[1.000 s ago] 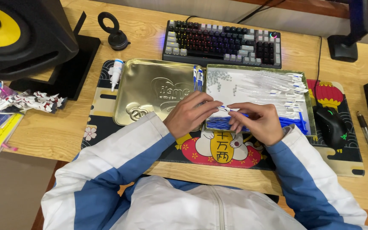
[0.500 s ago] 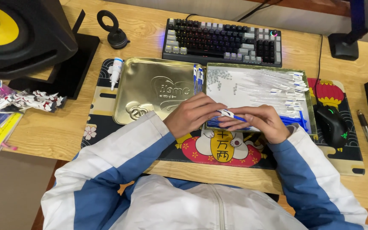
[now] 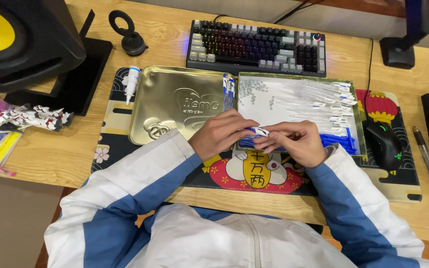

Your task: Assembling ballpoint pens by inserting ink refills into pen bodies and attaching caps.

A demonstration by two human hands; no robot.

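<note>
My left hand (image 3: 222, 134) and my right hand (image 3: 294, 143) meet over the near edge of a shallow tin tray (image 3: 358, 129). Together they pinch a small blue-and-white pen part (image 3: 260, 131) between the fingertips. The tray holds several clear pen barrels (image 3: 314, 101), blue caps (image 3: 336, 139) at its near right and small loose bits (image 3: 251, 89) at its far left. A gold tin lid (image 3: 175, 104) lies just left of the tray, with two blue-and-white pens (image 3: 228, 89) along its right edge.
A backlit keyboard (image 3: 256, 47) lies beyond the tray. A black mouse (image 3: 383, 144) sits to the right on the printed desk mat (image 3: 259, 171). A black speaker (image 3: 21, 34) stands at the far left, a small white bottle (image 3: 132, 82) near the lid, a model figure (image 3: 26, 118) and books left.
Both hands have drawn closer together over the small part, the right hand's fingers folding in toward the left. The rest of the desk is unchanged.
</note>
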